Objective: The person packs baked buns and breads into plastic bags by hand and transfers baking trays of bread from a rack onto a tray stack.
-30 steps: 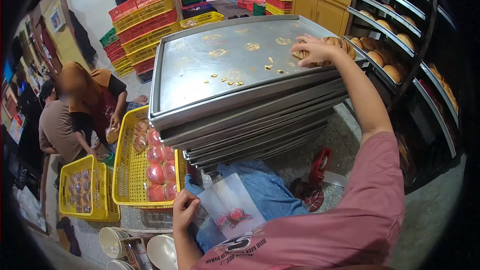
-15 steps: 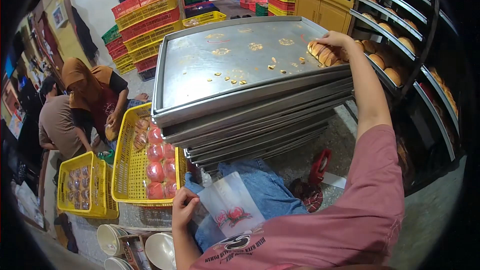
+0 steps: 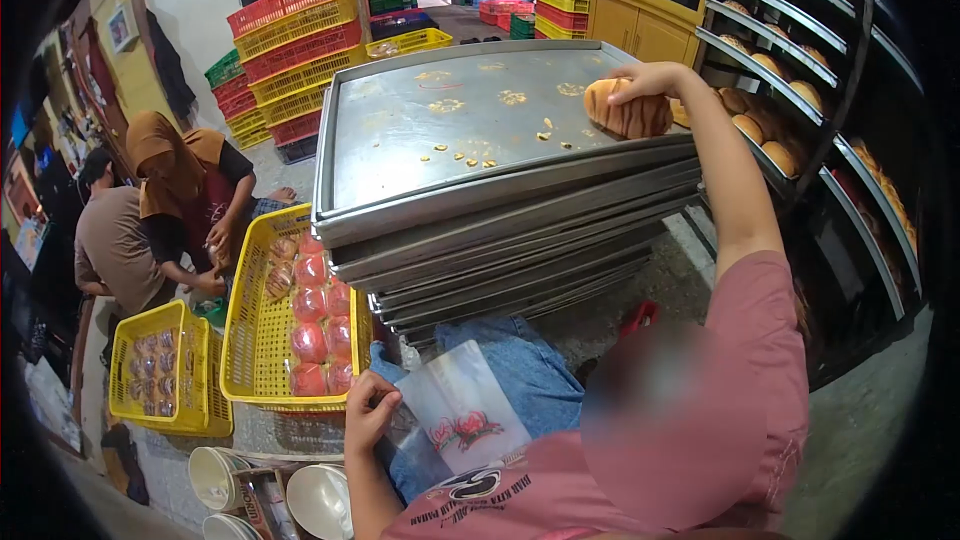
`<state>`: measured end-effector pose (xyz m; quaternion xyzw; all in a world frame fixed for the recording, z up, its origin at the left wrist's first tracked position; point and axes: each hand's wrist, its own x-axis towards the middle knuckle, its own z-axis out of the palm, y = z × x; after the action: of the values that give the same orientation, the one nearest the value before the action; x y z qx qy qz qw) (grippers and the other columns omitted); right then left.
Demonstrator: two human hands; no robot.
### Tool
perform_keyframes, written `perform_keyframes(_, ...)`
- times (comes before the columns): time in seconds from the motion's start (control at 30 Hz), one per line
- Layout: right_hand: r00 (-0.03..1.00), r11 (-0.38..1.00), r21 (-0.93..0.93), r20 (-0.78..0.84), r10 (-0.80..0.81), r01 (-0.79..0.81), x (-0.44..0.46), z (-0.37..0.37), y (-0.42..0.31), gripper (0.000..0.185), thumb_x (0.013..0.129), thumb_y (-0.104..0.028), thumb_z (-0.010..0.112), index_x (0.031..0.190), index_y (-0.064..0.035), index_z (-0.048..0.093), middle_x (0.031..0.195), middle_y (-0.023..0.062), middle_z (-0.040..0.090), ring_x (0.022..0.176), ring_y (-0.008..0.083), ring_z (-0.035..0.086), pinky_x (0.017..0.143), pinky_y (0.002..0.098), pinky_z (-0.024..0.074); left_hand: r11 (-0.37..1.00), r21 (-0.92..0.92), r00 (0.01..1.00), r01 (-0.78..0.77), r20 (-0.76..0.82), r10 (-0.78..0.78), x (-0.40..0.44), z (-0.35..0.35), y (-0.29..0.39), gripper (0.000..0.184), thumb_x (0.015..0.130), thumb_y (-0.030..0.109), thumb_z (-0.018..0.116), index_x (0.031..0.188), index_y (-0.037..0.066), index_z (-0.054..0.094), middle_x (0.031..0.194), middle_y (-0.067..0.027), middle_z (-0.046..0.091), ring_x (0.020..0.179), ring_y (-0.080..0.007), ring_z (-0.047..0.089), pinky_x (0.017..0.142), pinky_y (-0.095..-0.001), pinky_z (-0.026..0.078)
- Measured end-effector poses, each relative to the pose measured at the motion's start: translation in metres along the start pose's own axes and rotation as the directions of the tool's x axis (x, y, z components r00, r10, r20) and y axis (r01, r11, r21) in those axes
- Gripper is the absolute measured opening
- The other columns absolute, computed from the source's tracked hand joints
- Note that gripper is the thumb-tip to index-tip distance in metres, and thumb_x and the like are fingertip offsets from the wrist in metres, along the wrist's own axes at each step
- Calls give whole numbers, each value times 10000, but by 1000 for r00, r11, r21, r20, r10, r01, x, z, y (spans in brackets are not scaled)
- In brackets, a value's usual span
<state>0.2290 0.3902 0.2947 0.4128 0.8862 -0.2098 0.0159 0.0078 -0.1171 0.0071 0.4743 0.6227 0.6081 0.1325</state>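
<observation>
My right hand (image 3: 640, 85) is closed on a striped brown bread roll (image 3: 625, 112), over the right end of the top metal tray (image 3: 400, 150). Crumbs and ring-shaped marks dot that tray, which lies on a tall stack of trays. Down by my lap, my left hand (image 3: 368, 410) pinches the edge of a clear plastic bag (image 3: 465, 405) with red print. Left of the stack is a yellow crate (image 3: 240, 340) with wrapped red buns (image 3: 310, 340) and some wrapped brown bread.
Two people (image 3: 180, 180) sit at the left, near a smaller yellow crate (image 3: 125, 395) of packed goods. White tubs (image 3: 320, 502) stand at bottom left. Stacked crates (image 3: 300, 45) are behind the trays. A rack (image 3: 775, 35) with bread is at the right.
My right hand has gripped the striped roll and drawn it slightly left, off the tray surface. My left hand still holds the bag. A blurred patch now covers part of my shirt.
</observation>
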Motion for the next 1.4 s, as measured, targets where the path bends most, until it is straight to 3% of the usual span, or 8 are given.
perform_keyframes(0.17, 900, 859, 306, -288, -328, 411, -20, 1, -29, 627, 694, -363, 694, 1139, 3, 449, 992, 108, 562, 880, 167, 558, 748, 273, 470, 999, 10, 1000, 31, 0, -31, -2, -3, -1, 192, 717, 159, 670, 670, 33, 534, 642, -14, 434, 615, -122, 413, 557, -241, 319)
perform_keyframes(0.27, 667, 32, 754, -560, -491, 656, -41, 28, -60, 499, 841, -331, 544, 1211, -29, 399, 1125, 134, 523, 1031, 240, 535, 840, 353, 472, 997, -65, 999, 44, -13, -45, -3, -2, -10, 176, 711, 142, 669, 670, 36, 534, 664, -16, 433, 635, -122, 408, 573, -237, 316)
perform_keyframes(0.37, 629, -251, 862, -497, -599, 441, -46, 94, -107, 551, 861, -363, 494, 1279, -46, 326, 1216, 146, 466, 1136, 278, 457, 926, 412, 413, 988, -148, 999, 47, 0, -48, -3, -5, -15, 166, 694, 119, 664, 674, 37, 521, 771, -29, 419, 715, -138, 408, 633, -240, 317)
perform_keyframes(0.73, 519, -150, 978, -55, -853, -143, -75, 341, -270, 755, 775, 0, 604, 1368, -217, 189, 1256, 99, 411, 1166, 208, 408, 956, 364, 369, 884, -451, 989, 124, -20, -149, -22, -25, -18, 116, 707, 112, 679, 712, 25, 602, 742, -32, 571, 667, -103, 490, 647, -214, 393)
perform_keyframes(0.93, 384, 267, 912, 378, -842, -312, -62, 378, -251, 642, 770, -75, 639, 1301, -119, 281, 1263, 78, 387, 1152, 185, 406, 955, 325, 361, 815, -571, 962, -98, -265, -70, -37, -28, -29, 117, 696, 163, 703, 690, 94, 610, 1051, -19, 429, 869, -107, 441, 764, -232, 353)
perform_keyframes(1.07, 97, 570, 814, 562, -822, 114, -69, 369, -252, 602, 780, -201, 651, 1270, -79, 323, 1176, 90, 462, 1116, 160, 412, 929, 308, 352, 841, -534, 970, 82, -151, -190, -35, -29, -10, 153, 690, 194, 717, 669, 107, 593, 1143, -1, 325, 1013, -103, 344, 826, -278, 337)
perform_keyframes(1.13, 47, 442, 770, 476, -878, 461, -63, 369, -255, 471, 882, -345, 483, 1213, -15, 428, 1148, 97, 500, 1076, 156, 436, 913, 293, 346, 840, -540, 974, 45, -161, -156, -32, -28, -7, 163, 676, 204, 728, 664, 108, 597, 1122, -2, 331, 1057, -106, 316, 832, -271, 325)
perform_keyframes(1.4, 126, 514, 743, 514, -848, 429, -80, 347, -271, 603, 769, -211, 654, 1280, -57, 372, 1038, 86, 563, 948, 124, 513, 817, 275, 415, 814, -577, 983, -68, -179, -45, -35, -37, 14, 164, 654, 216, 741, 668, 101, 624, 1102, -10, 337, 1084, -129, 302, 879, -288, 280)
